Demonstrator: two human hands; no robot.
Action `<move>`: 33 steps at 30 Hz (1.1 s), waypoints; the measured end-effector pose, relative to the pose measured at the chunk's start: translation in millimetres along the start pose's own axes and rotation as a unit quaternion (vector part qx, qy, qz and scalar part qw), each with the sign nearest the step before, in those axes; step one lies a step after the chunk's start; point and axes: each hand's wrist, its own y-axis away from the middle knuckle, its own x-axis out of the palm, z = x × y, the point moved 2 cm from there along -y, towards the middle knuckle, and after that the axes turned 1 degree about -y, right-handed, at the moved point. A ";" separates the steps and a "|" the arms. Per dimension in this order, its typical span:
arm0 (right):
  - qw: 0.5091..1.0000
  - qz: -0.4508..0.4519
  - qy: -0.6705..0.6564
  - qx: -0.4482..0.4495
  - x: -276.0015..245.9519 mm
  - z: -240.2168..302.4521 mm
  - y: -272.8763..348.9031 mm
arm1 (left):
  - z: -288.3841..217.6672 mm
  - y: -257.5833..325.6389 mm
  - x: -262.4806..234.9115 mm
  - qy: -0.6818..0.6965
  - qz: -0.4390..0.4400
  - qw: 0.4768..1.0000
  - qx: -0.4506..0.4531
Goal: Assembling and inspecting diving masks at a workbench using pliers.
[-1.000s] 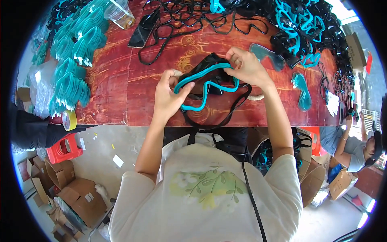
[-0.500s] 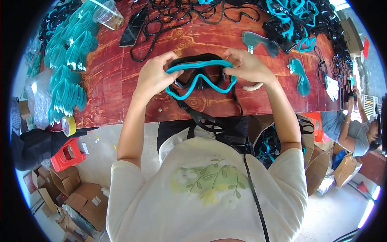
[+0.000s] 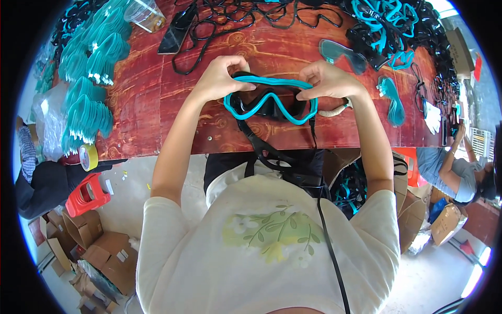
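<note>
A diving mask with a bright turquoise frame (image 3: 254, 111) and black inner skirt is held up over the near part of the red table. My left hand (image 3: 222, 78) pinches its upper left rim, thumb in front and fingers behind. At the upper right rim, my right hand (image 3: 330, 81) grips it the same way, its thumb across the turquoise edge. From the mask a black strap (image 3: 256, 144) hangs down past the table edge toward my lap. The fingers behind the mask are partly hidden.
Stacks of teal lens pieces (image 3: 86, 115) line the table's left side, near a yellow tape roll (image 3: 88, 157). A phone (image 3: 175, 34) and black straps lie at the back. Masks (image 3: 384, 31) pile up far right; a loose lens (image 3: 391, 102) lies nearer. Another person (image 3: 452, 170) sits at right.
Both hands and the mask have shifted slightly to the right. The mask's upper rim looks straighter now, and its black far edge shows less. Both hands keep their grip.
</note>
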 end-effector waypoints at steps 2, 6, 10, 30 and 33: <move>0.993 0.035 -0.105 -0.029 5.1 -6.7 -3.9 | -1.0 -4.6 -1.8 -0.046 0.070 0.996 0.010; 0.993 0.059 -0.101 -0.021 1.0 -17.5 -7.0 | -7.5 -9.9 -2.8 0.008 0.154 0.985 -0.081; 0.996 0.041 -0.069 -0.036 7.8 -5.5 -1.1 | -6.3 -8.9 -3.7 -0.004 0.180 0.981 -0.074; 0.977 -0.113 0.177 -0.037 15.8 16.5 18.4 | 2.9 -30.8 5.1 0.167 0.203 0.963 -0.063; 0.971 -0.136 0.190 -0.042 19.5 21.2 20.5 | 7.3 -25.2 5.3 0.142 0.207 0.966 -0.067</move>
